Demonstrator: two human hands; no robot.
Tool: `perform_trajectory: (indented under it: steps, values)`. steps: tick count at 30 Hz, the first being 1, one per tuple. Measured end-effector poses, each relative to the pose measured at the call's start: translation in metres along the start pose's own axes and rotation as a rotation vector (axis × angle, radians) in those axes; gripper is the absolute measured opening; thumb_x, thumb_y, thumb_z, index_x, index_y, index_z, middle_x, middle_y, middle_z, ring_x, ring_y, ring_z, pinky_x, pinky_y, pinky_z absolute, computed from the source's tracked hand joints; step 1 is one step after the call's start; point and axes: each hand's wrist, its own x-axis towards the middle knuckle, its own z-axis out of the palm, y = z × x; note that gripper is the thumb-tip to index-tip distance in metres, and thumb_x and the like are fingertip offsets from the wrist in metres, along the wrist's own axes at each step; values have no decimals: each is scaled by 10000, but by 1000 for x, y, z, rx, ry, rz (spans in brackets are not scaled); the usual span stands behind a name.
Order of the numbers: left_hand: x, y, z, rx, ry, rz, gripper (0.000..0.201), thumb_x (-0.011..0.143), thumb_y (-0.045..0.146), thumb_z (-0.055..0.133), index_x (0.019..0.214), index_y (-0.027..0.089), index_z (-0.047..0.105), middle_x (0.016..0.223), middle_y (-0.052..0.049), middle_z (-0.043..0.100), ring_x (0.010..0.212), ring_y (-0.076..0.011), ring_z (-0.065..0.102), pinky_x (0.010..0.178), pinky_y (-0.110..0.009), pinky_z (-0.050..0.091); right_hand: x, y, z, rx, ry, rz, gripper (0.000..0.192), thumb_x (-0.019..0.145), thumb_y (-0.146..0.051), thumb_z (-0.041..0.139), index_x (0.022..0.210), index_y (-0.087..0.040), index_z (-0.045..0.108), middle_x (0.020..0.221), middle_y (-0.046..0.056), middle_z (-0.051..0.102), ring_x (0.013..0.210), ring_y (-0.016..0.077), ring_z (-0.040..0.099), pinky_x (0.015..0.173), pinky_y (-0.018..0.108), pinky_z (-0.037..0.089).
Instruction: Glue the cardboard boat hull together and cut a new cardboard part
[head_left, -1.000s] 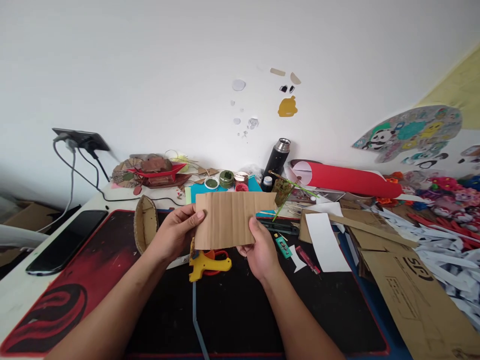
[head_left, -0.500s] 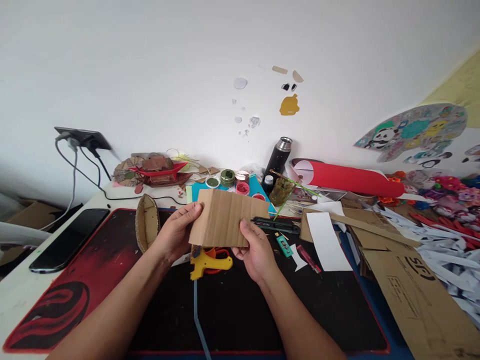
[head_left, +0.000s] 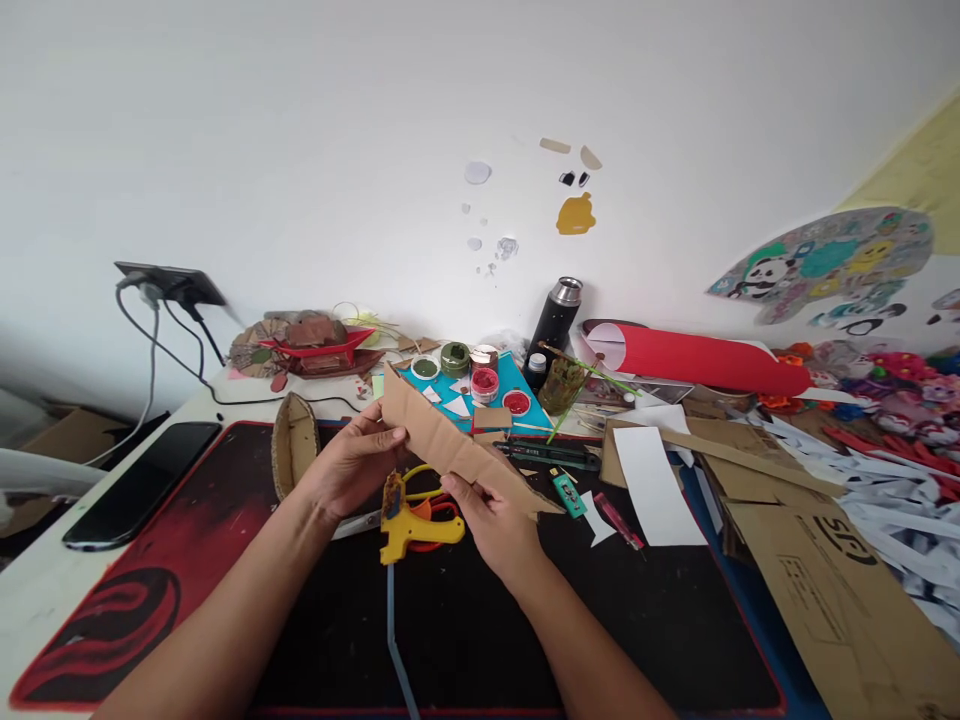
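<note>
Head view: both forearms reach in from the near edge over the black and red mat (head_left: pixel 187 560). The left hand (head_left: pixel 352 465) has its fingers pinching the upper left end of a cardboard strip (head_left: pixel 457 450), thumb on top. The right hand (head_left: pixel 487 510) has its fingers closed on the lower right part of the strip from beneath. The strip is held off the surface, tilted, running from upper left down to lower right, above the middle of the mat.

Just under the hands a yellow glue gun (head_left: pixel 412 520) lies on the mat, its cord running toward the near edge. Left of the left hand a small cardboard boat hull (head_left: pixel 291 440) stands on its side. A dark phone (head_left: pixel 142 480) lies by the left edge of the surface.

Beyond the strip, small paint pots (head_left: pixel 485 383) with red and green contents sit on a blue sheet (head_left: pixel 517 375) with a few white paper scraps. A black flask (head_left: pixel 553 320) stands upright near the wall, beside a red paper roll (head_left: pixel 705 362). Flat cardboard sheets (head_left: pixel 817 560) and white paper crowd the right side. The near middle of the mat lies bare.
</note>
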Motion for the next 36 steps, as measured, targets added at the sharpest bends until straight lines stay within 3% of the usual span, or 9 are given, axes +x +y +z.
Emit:
perform_trajectory:
  steps: [4, 8, 12, 15, 20, 24, 29, 33, 36]
  values:
    - [-3, 6, 4, -6, -32, 14, 339, 639, 84, 951, 906, 213, 787, 992, -31, 822, 908, -186, 754, 828, -264, 609, 4, -11, -2, -51, -32, -126, 177, 983, -372, 703, 1060, -291, 840, 1008, 67, 768, 839, 232, 711, 749, 336, 570]
    - [-5, 8, 7, -13, -40, 25, 333, 641, 74, 946, 897, 226, 797, 937, -12, 815, 840, -160, 734, 826, -253, 598, 4, -18, -3, 3, -44, -92, 168, 979, -353, 708, 1050, -324, 858, 1054, 75, 773, 907, 262, 718, 827, 371, 575]
    - [-6, 13, 7, 19, 4, 39, 397, 618, 107, 955, 976, 199, 812, 1009, -54, 822, 925, -205, 749, 859, -281, 606, 0, -10, 2, 30, -62, 1, 97, 921, -353, 783, 964, -311, 860, 946, 67, 780, 878, 280, 701, 863, 405, 566]
    - [-8, 22, 4, 4, 69, 67, 415, 590, 157, 978, 966, 187, 805, 1006, -58, 821, 893, -208, 749, 815, -277, 619, 1, -2, 4, 90, -125, 120, 109, 882, -374, 814, 879, -274, 856, 871, 56, 768, 797, 253, 697, 780, 377, 565]
    - [-12, 32, 3, 80, 223, 114, 530, 600, 253, 991, 1084, 197, 783, 1010, -37, 816, 787, -191, 743, 694, -252, 613, 12, 0, -3, 302, -86, 291, 368, 893, -556, 761, 1009, -217, 844, 844, 63, 763, 638, 195, 693, 463, 242, 420]
    - [-21, 23, 19, 233, 233, 95, 623, 658, 311, 978, 1224, 234, 728, 1045, -49, 808, 764, -230, 754, 612, -276, 595, 11, -6, -8, 382, -44, 291, 512, 902, -704, 711, 954, -210, 835, 752, 45, 741, 542, 174, 604, 463, 266, 426]
    - [-28, 0, 38, 269, 155, 47, 714, 711, 424, 965, 1338, 257, 667, 1153, -68, 787, 909, -264, 764, 729, -320, 616, 5, -7, -5, 361, 29, 346, 544, 868, -748, 727, 898, -213, 818, 807, 51, 768, 733, 256, 693, 653, 333, 531]
    - [-26, -16, 34, 273, 161, -30, 530, 749, 579, 903, 1100, 220, 733, 956, -47, 787, 798, -243, 731, 642, -283, 548, 9, -2, -9, 293, 135, 356, 559, 875, -752, 714, 875, -199, 794, 826, 55, 769, 802, 269, 691, 693, 338, 536]
    - [-24, -24, 28, 371, 229, 45, 485, 786, 659, 843, 944, 211, 746, 926, -39, 777, 851, -246, 702, 675, -270, 517, 11, 0, -12, 280, 147, 358, 570, 883, -757, 699, 898, -196, 796, 856, 61, 780, 838, 276, 698, 709, 338, 543]
